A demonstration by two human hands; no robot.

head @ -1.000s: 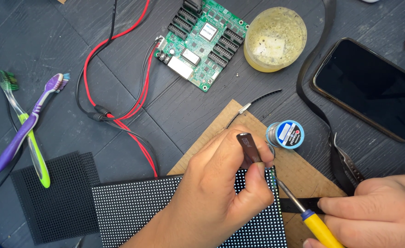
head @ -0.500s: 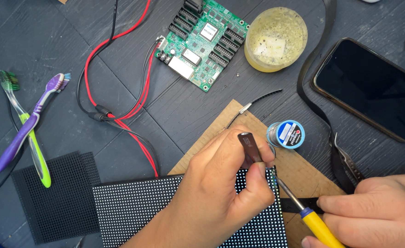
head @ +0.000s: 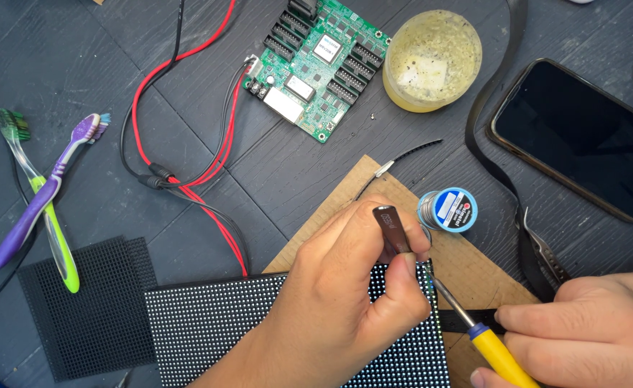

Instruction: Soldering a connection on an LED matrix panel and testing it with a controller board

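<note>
Now | left hand (head: 331,309) pinches tweezers (head: 394,230) | right hand (head: 582,330) holds soldering iron (head: 474,327) at panel (head: 208,323) edge

Matt dark wood table (head: 79,65), rough brown cardboard (head: 474,276) beside glossy glass phone (head: 582,136), shiny metal iron tip (head: 451,302).

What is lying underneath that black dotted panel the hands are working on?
A flat brown cardboard sheet sticks out from under the black dotted panel at its upper right, lying on the dark wooden table. The left hand covers part of the panel, hiding the rest beneath.
</note>
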